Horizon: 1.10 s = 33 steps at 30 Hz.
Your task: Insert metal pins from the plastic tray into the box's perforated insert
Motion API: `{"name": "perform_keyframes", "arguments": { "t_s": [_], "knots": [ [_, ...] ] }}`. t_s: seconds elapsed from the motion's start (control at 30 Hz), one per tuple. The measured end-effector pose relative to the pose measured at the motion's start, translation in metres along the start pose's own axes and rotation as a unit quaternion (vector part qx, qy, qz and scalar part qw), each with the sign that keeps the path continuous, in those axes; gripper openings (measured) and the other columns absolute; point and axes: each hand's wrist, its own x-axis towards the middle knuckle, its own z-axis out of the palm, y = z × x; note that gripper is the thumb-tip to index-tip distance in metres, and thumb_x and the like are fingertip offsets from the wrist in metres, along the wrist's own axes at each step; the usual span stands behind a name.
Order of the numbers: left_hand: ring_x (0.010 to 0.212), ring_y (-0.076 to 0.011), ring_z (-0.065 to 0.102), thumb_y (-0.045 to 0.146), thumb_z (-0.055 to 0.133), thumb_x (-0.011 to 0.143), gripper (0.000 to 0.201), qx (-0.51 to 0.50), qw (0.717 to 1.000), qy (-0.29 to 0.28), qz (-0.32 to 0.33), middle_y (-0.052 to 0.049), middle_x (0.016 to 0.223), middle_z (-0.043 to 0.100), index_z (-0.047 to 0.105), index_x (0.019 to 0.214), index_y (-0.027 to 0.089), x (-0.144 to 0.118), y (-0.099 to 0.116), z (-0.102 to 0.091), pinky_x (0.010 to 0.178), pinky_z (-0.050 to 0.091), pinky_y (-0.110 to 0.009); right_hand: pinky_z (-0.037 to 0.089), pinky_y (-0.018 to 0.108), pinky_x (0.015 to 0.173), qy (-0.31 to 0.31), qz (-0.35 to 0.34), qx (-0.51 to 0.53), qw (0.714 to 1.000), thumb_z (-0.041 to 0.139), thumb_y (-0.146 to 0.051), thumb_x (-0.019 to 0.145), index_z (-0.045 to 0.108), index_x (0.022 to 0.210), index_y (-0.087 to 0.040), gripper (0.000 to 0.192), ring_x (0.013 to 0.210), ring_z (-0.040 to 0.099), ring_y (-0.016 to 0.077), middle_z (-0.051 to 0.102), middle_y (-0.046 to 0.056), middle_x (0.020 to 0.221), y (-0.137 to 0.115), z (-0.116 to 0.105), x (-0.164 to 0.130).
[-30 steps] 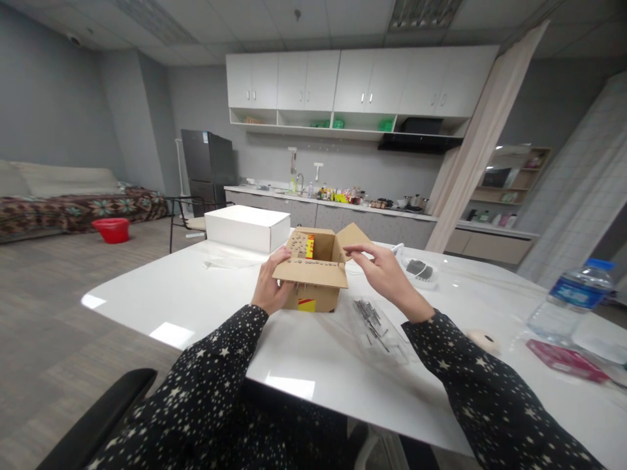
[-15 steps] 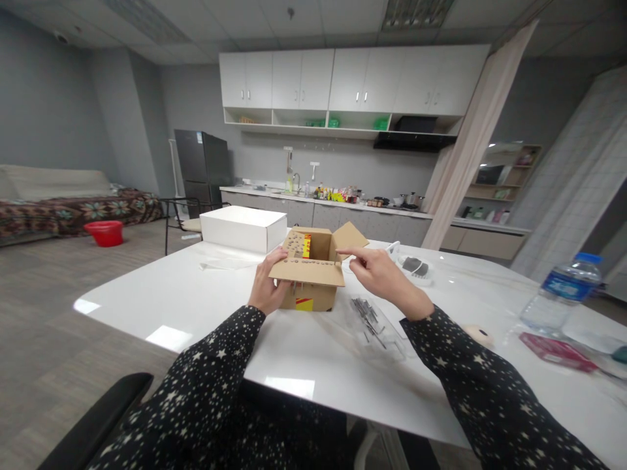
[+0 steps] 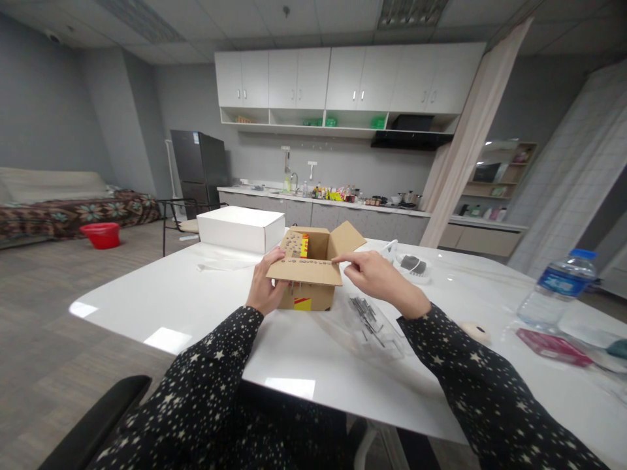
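A small cardboard box (image 3: 317, 295) stands with its top flaps folded out. Rows of nail heads dot its left flap (image 3: 294, 244), and another row runs along the front flap (image 3: 304, 273). Thin nail shafts poke out below the front flap. My left hand (image 3: 265, 282) grips the box's left side and the flap, its thumb underneath. With the index finger stretched out, my right hand (image 3: 369, 273) presses its tip on the front flap's right end; the other fingers are curled. Beside the box, a clear plastic bag (image 3: 386, 341) carries several loose nails (image 3: 366, 316).
Behind the box to the left sits a white box (image 3: 240, 228). A white tray with grey pieces (image 3: 412, 264), a water bottle (image 3: 558, 287) and a dark pink packet (image 3: 553, 346) lie to the right. The white table's (image 3: 196, 300) near edge is close to me.
My right index finger has come down from above a nail onto the front flap's right end. My left hand keeps its hold on the box; the view has shifted slightly.
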Motion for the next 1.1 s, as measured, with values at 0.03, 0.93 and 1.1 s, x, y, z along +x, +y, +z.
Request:
{"name": "perform_keyframes", "arguments": {
  "t_s": [0.03,0.93,1.1],
  "knots": [
    [0.136,-0.0313,0.052,0.030,0.056,0.091,0.040,0.001,1.000,-0.001,-0.001,-0.014,0.133,0.061,0.050,0.130,0.023,0.000,0.000,0.000,0.112,0.043,-0.054,0.040,0.029,0.066,-0.003,0.000,-0.005,1.000,0.048,-0.013,0.083,0.077,0.117,-0.021,0.045,0.066,0.059,0.0178,0.074,0.006,0.078,-0.001,0.001,0.000],
    [0.137,-0.0317,0.051,0.032,0.057,0.092,0.041,0.004,1.000,-0.004,0.001,-0.014,0.134,0.060,0.049,0.132,0.024,-0.001,-0.004,0.001,0.113,0.042,-0.055,0.036,0.025,0.060,-0.067,0.003,0.062,0.996,0.054,-0.021,0.085,0.074,0.091,-0.017,0.022,0.058,0.052,0.0130,0.063,0.000,0.063,0.065,0.011,-0.051],
    [0.138,-0.0314,0.050,0.033,0.056,0.094,0.040,-0.003,1.000,-0.002,0.010,-0.014,0.134,0.060,0.050,0.132,0.023,-0.001,-0.004,0.003,0.114,0.041,-0.055,0.038,0.025,0.058,-0.190,0.054,0.054,0.979,0.057,-0.022,0.083,0.076,0.092,-0.016,0.022,0.060,0.054,0.0141,0.065,0.002,0.068,0.085,0.020,-0.068]
  ]
}}
